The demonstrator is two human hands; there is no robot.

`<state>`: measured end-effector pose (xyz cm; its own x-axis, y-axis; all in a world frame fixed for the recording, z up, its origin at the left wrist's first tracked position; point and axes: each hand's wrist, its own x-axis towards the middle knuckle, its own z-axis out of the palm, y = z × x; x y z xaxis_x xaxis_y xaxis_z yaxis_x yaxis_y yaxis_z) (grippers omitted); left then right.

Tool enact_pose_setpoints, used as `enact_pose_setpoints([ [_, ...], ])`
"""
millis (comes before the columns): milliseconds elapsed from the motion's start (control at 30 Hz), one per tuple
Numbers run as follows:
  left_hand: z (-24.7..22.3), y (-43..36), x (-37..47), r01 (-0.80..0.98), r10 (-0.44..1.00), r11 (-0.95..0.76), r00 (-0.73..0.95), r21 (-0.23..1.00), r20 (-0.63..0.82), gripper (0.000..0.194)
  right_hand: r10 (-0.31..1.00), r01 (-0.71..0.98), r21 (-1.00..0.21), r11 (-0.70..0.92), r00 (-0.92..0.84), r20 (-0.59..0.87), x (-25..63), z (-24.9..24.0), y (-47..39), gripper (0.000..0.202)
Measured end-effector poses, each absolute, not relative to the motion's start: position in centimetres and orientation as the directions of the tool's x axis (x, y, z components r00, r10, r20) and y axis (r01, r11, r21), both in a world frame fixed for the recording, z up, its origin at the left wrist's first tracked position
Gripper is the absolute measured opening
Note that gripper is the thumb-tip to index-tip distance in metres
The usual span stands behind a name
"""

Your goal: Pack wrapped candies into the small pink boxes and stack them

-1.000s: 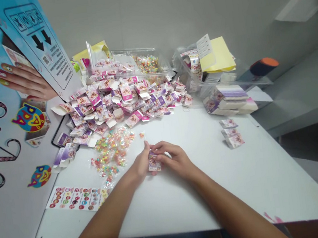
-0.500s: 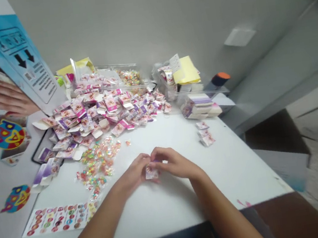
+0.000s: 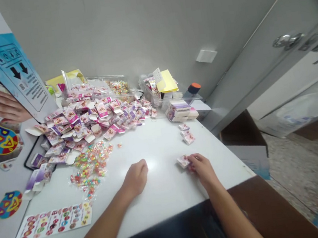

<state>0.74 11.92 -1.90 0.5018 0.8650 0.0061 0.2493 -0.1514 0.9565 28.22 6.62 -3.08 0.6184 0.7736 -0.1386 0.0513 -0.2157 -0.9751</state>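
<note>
My right hand (image 3: 203, 170) pinches a small white-and-pink printed box (image 3: 184, 161) by its right end, low over the right part of the white table. Farther back, in line with it, lie a few similar small boxes (image 3: 187, 136). My left hand (image 3: 137, 177) rests near the table's middle, its fingers curled into a loose fist with nothing showing in it. To its left lies a spread of small clear packets of coloured beads (image 3: 94, 163). Behind them rises a big heap of small printed boxes (image 3: 102, 115), several with flaps up.
A sticker sheet (image 3: 55, 222) lies at the front left of the table (image 3: 165, 208). Clear bins (image 3: 155, 95) stand at the back against the grey wall, beside larger stacked boxes (image 3: 179, 108) and an orange-topped cylinder (image 3: 194, 89). A printed panel (image 3: 4, 156) borders the left side.
My right hand has moved right, away from the left hand, carrying the small box. My left hand has let go of it and curled up. The view has turned to the right.
</note>
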Motion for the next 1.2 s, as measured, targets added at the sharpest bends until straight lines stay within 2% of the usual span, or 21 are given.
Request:
enact_pose_setpoints([
  [100,-0.5,11.3,0.8,0.302,0.854,-0.27,0.514,0.914,0.082,0.028,0.7,0.062,-0.973,-0.221,0.705,-0.114,30.5,-3.1,7.5,0.029],
  [233,1.8,9.2,1.0,0.334,0.809,-0.385,0.57,0.86,0.141,0.022,0.588,0.146,-0.972,-0.186,0.809,0.009,31.4,-2.7,7.7,0.018],
  [333,2.9,5.8,0.4,0.353,0.763,-0.448,0.629,0.822,0.145,0.015,0.626,0.246,-0.955,-0.167,0.775,0.09,29.6,-2.6,6.4,0.014],
  [400,2.6,2.9,-0.4,0.374,0.723,-0.477,0.681,0.796,0.113,0.019,0.737,0.287,-0.946,-0.151,0.67,0.086,27.5,-2.9,5.5,0.01],
  [500,0.7,-1.2,-2.2,0.406,0.754,-0.421,0.653,0.811,0.065,0.017,0.885,0.293,-0.947,-0.13,0.466,0.023,24.1,-3.3,4.7,0.009],
  [600,-1.5,-4.1,-4.8,0.429,0.838,-0.388,0.532,0.816,0.119,0.011,0.969,0.323,-0.943,-0.078,0.248,0.005,20.9,-3.3,4.7,0.015],
  [700,-2.3,-5.6,-7.8,0.517,0.946,-0.286,0.288,0.807,0.151,0.014,0.996,0.448,-0.89,0.085,-0.027,0.082,17.2,-2.5,4.7,0.014],
  [800,-1.8,-6.2,-10.6,0.554,0.986,-0.089,-0.069,0.828,0.153,0.019,0.941,0.508,-0.803,0.312,-0.278,0.19,12.3,-1.2,4.3,0.015],
  [900,-1.6,-6.0,-13.2,0.582,0.916,-0.034,-0.307,0.812,0.259,0.015,0.803,0.445,-0.708,0.548,-0.517,0.297,6.7,-0.3,3.7,0.017],
  [967,-1.8,-5.6,-14.8,0.66,0.859,-0.048,-0.356,0.75,0.368,0.009,0.694,0.418,-0.625,0.659,-0.658,0.292,3.4,-0.2,3.5,0.031],
  [1033,-2.5,-5.2,-16.1,0.753,0.817,-0.051,-0.346,0.656,0.461,0.004,0.611,0.418,-0.549,0.723,-0.758,0.228,0.9,-0.7,3.1,0.063],
  [1100,-3.3,-5.1,-17.1,0.843,0.804,-0.024,-0.304,0.538,0.511,0.01,0.562,0.434,-0.486,0.759,-0.813,0.152,-0.2,-1.6,2.5,0.086],
  [1133,-3.8,-5.1,-17.4,0.881,0.804,0.004,-0.284,0.473,0.522,0.015,0.548,0.443,-0.454,0.773,-0.827,0.125,-0.4,-2.2,2.1,0.09],
  [1200,-4.6,-5.5,-17.8,0.933,0.818,0.076,-0.26,0.352,0.514,0.029,0.537,0.463,-0.379,0.801,-0.835,0.115,0.3,-3.4,0.9,0.085],
])
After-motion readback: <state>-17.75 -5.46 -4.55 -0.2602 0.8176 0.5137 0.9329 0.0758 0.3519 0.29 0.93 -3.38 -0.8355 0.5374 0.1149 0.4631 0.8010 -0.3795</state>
